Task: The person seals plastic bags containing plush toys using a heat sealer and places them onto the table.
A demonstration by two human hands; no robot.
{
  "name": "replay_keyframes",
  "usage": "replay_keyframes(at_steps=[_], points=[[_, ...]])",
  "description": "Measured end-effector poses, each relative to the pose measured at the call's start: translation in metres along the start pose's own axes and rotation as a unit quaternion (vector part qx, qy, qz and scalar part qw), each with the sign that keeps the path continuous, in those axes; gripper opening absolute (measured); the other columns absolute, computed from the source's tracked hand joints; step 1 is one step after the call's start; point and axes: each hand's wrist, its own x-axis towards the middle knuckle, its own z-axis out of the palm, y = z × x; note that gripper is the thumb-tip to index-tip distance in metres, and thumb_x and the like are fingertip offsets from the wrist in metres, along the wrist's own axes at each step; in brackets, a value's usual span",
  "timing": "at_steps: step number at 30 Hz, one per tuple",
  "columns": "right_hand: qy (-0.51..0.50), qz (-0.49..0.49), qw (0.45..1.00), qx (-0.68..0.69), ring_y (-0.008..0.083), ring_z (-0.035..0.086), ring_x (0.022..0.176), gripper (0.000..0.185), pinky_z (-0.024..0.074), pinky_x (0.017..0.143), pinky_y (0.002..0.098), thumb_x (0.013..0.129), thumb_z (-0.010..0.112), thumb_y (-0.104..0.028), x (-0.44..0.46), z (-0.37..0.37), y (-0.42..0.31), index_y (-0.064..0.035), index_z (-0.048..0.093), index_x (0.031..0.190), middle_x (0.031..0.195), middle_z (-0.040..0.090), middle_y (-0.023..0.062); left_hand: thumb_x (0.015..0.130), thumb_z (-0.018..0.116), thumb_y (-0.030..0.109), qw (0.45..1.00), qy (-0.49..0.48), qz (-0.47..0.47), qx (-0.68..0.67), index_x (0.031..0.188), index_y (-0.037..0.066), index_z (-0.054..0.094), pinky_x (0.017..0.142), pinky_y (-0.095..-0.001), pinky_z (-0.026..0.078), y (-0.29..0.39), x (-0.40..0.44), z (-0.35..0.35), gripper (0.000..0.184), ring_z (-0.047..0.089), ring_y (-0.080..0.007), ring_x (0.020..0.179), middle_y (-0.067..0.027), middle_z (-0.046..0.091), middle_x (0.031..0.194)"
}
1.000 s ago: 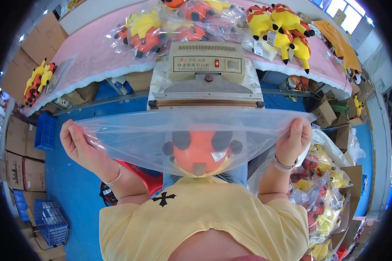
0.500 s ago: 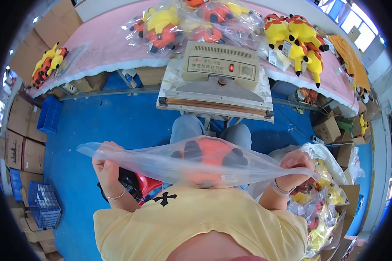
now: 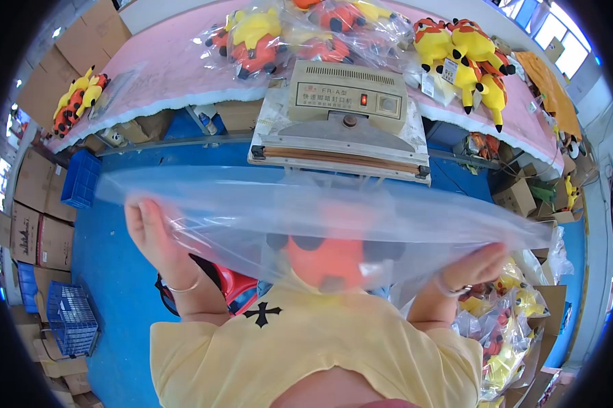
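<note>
A clear plastic bag (image 3: 232,200) is stretched wide between my hands, over my lap and in front of the sealing machine (image 3: 347,98). Inside it is a red-orange plush toy (image 3: 327,262) with black parts, blurred by the plastic. My left hand (image 3: 150,228) is closed on the bag's left side, fingers upward. At the right side, my right hand (image 3: 480,263) is closed on the bag too, its fingers partly covered by plastic. The bag's upper edge bows forward, close below the front bar of the machine.
Bagged plush toys (image 3: 255,41) lie on the pink-covered table (image 3: 163,68), with unbagged yellow ones (image 3: 470,51) at its right. More bagged toys (image 3: 504,340) are heaped beside my right arm. A blue crate (image 3: 82,178), a blue basket (image 3: 72,319) and cardboard boxes (image 3: 51,248) stand left.
Both hands have moved outward, spreading the bag wider. The bag's upper edge has come up and forward toward the machine, and the plastic now covers more of the toy.
</note>
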Motion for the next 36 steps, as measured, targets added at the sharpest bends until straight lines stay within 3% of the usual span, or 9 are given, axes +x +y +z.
replay_keyframes(at_steps=[1, 3, 5, 8, 10, 13, 19, 28, 36], points=[[0.002, -0.002, 1.000, -0.002, 0.0072, 0.033, 0.057, 0.027, 0.0331, 0.055, 0.0195, 0.094, 0.041, -0.020, 0.019, 0.002, -0.013, -0.0043, 0.052, 0.075, 0.064, 0.048, 0.0003, 0.090, 0.047, 0.008, 1.000, -0.001, 0.000, -0.002, 0.084, 0.007, 0.049, 0.051, -0.0146, 0.028, 0.015, 0.005, 0.016, 0.006, 0.034, -0.0013, 0.056, 0.0033, 0.047, 0.067], [-0.084, 0.134, 0.987, 0.038, 0.0055, 0.033, 0.056, 0.025, 0.0299, 0.051, 0.0190, 0.094, 0.043, -0.019, 0.047, 0.002, -0.029, -0.0042, 0.053, 0.077, 0.065, 0.048, -0.0009, 0.090, 0.048, 0.010, 0.996, -0.028, -0.074, -0.027, 0.086, 0.006, 0.052, 0.049, -0.0148, 0.027, 0.032, 0.015, 0.044, 0.007, 0.035, -0.0013, 0.055, 0.0028, 0.049, 0.067], [-0.175, 0.176, 0.969, 0.015, 0.0043, 0.034, 0.050, 0.025, 0.0272, 0.045, 0.0189, 0.093, 0.043, -0.020, 0.056, 0.012, -0.015, -0.0053, 0.055, 0.078, 0.058, 0.046, -0.0016, 0.090, 0.050, 0.012, 0.978, -0.154, -0.141, -0.024, 0.088, 0.006, 0.055, 0.045, -0.0147, 0.027, -0.007, 0.030, 0.039, 0.008, 0.036, -0.0013, 0.052, 0.0026, 0.049, 0.064], [-0.284, 0.318, 0.904, 0.014, 0.0053, 0.033, 0.041, 0.025, 0.0248, 0.037, 0.0201, 0.093, 0.044, -0.022, 0.021, 0.011, 0.044, -0.0053, 0.057, 0.079, 0.049, 0.042, -0.0018, 0.088, 0.054, 0.018, 0.938, -0.163, -0.304, 0.020, 0.083, 0.006, 0.056, 0.036, -0.0168, 0.022, -0.078, 0.012, 0.054, 0.014, 0.032, -0.0023, 0.043, 0.0032, 0.046, 0.059], [-0.306, 0.392, 0.866, -0.054, 0.0069, 0.033, 0.035, 0.027, 0.0251, 0.033, 0.0221, 0.092, 0.045, -0.024, -0.011, 0.012, 0.079, -0.0042, 0.057, 0.078, 0.044, 0.039, -0.0014, 0.088, 0.054, 0.021, 0.898, -0.168, -0.407, -0.007, 0.081, 0.006, 0.055, 0.034, -0.0180, 0.020, -0.126, -0.007, 0.058, 0.017, 0.032, -0.0028, 0.041, 0.0029, 0.045, 0.058], [-0.283, 0.491, 0.823, -0.040, 0.0075, 0.035, 0.036, 0.028, 0.0270, 0.034, 0.0221, 0.091, 0.047, -0.026, -0.056, 0.008, 0.128, -0.0033, 0.057, 0.078, 0.045, 0.041, -0.0001, 0.087, 0.054, 0.021, 0.890, -0.162, -0.426, 0.019, 0.082, 0.005, 0.053, 0.034, -0.0186, 0.021, -0.178, -0.035, 0.061, 0.016, 0.032, -0.0037, 0.041, 0.0024, 0.045, 0.058], [-0.284, 0.533, 0.792, -0.084, 0.0083, 0.037, 0.036, 0.028, 0.0275, 0.034, 0.0221, 0.091, 0.047, -0.025, -0.081, 0.007, 0.152, -0.0027, 0.057, 0.077, 0.046, 0.043, 0.0004, 0.086, 0.054, 0.019, 0.872, -0.101, -0.478, 0.001, 0.082, 0.005, 0.052, 0.035, -0.0194, 0.022, -0.213, -0.056, 0.068, 0.014, 0.032, -0.0040, 0.043, 0.0023, 0.045, 0.058], [-0.264, 0.488, 0.831, -0.033, 0.0080, 0.037, 0.037, 0.026, 0.0284, 0.035, 0.0223, 0.091, 0.046, -0.022, -0.074, 0.022, 0.137, -0.0005, 0.059, 0.085, 0.049, 0.044, 0.0009, 0.085, 0.050, 0.014, 0.881, -0.063, -0.468, -0.004, 0.083, 0.005, 0.051, 0.037, -0.0186, 0.022, -0.216, -0.052, 0.060, 0.009, 0.032, -0.0042, 0.044, 0.0011, 0.046, 0.062], [-0.279, 0.522, 0.806, -0.033, 0.0079, 0.038, 0.038, 0.025, 0.0286, 0.036, 0.0222, 0.090, 0.047, -0.019, -0.089, 0.032, 0.159, 0.0010, 0.061, 0.088, 0.049, 0.044, 0.0013, 0.086, 0.049, 0.014, 0.879, -0.058, -0.474, 0.003, 0.081, 0.006, 0.050, 0.035, -0.0188, 0.020, -0.221, -0.046, 0.066, 0.009, 0.028, -0.0038, 0.043, 0.0022, 0.043, 0.060]])
